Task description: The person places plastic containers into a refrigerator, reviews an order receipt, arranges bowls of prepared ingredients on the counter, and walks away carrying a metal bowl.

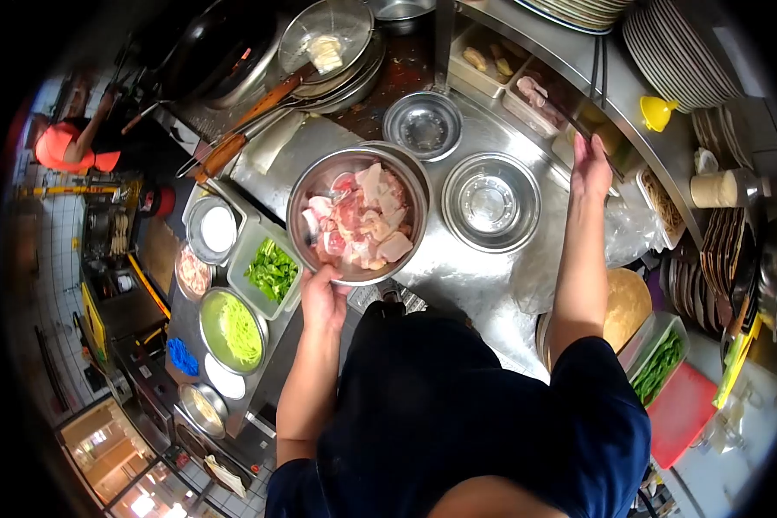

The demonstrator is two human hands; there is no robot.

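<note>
My left hand [322,302] is closed on the near rim of a steel bowl [295,226], thumb on the edge. Pieces of raw meat [358,216], pink and pale, fill much of this bowl. At the right, my right hand [591,168] reaches to the row of food containers under the steel shelf. Its fingers are closed at a thin dark edge there; what they grip, I cannot make out. Between my hands, on the steel counter [432,250], stand a steel bowl [490,203] and a smaller steel bowl [423,126].
On the left are a tub of cut green vegetable [270,270] and a bowl of pale green shreds [236,330]. Strainers [326,39] lie beyond. Stacked plates [678,52] and a yellow funnel [657,112] sit on the shelf. Another person [73,142] stands far left.
</note>
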